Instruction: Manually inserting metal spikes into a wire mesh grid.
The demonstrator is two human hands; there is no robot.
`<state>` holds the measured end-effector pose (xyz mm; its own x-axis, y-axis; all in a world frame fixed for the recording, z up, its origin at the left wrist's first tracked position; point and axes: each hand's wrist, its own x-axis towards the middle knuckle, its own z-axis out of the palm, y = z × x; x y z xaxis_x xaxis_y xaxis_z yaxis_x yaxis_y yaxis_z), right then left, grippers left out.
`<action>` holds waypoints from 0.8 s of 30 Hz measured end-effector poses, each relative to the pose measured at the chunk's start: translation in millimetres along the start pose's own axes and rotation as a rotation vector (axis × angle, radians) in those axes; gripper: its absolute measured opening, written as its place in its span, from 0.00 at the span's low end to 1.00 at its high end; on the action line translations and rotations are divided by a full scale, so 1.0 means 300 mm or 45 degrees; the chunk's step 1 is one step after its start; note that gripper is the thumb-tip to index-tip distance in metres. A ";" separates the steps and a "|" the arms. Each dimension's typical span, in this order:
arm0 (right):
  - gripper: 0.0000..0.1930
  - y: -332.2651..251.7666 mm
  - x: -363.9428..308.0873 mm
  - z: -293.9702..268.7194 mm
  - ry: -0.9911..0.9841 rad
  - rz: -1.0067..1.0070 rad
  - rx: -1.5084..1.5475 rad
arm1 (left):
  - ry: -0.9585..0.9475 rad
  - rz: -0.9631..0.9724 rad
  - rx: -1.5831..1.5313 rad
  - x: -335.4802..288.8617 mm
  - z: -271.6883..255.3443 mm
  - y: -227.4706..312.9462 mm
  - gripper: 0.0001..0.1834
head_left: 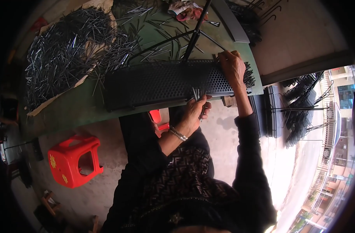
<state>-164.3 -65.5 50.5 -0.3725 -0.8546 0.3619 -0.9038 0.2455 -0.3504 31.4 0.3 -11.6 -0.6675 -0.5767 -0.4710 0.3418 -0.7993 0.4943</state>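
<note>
A long black tray with a honeycomb of round holes (162,83) lies along the front edge of the green table. Thin dark metal pins (248,74) stand packed in the holes at its right end. Just left of these, my right hand (232,66) is over the tray with its fingers pinched together; what they hold is too small to make out. In front of the tray's near edge, my left hand (195,110) is closed around a small bunch of metal pins (196,93), whose ends stick up past the fingers.
A big heap of loose pins (65,50) lies on brown paper at the left. More pins are strewn over the green table (61,120). A black metal stand (193,37) rises behind the tray. Below left is a red plastic stool (74,161). Black wire racks (303,108) hang at the right.
</note>
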 end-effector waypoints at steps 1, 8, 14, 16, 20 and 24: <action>0.12 0.000 0.004 0.012 0.000 0.000 0.001 | -0.028 0.007 -0.020 -0.003 0.000 0.002 0.15; 0.15 -0.025 -0.052 -0.013 0.020 -0.126 -0.068 | -0.013 0.036 -0.047 -0.025 0.018 0.025 0.16; 0.15 -0.019 -0.171 -0.091 -0.774 0.195 0.797 | -0.077 0.097 0.059 -0.036 0.030 0.048 0.17; 0.12 -0.011 -0.194 -0.087 -0.888 0.182 1.083 | -0.057 0.079 0.126 -0.034 0.035 0.048 0.16; 0.10 -0.003 -0.199 -0.119 -0.911 0.205 1.067 | -0.071 0.123 0.211 -0.044 0.049 0.050 0.13; 0.09 -0.008 -0.201 -0.150 -0.953 0.302 1.179 | -0.052 0.079 0.207 -0.047 0.056 0.050 0.11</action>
<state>-149.1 6.0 68.5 -0.0179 -0.9609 -0.2764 -0.2228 0.2733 -0.9358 34.7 -0.8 14.6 -0.6757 -0.6139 -0.4080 0.2738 -0.7229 0.6343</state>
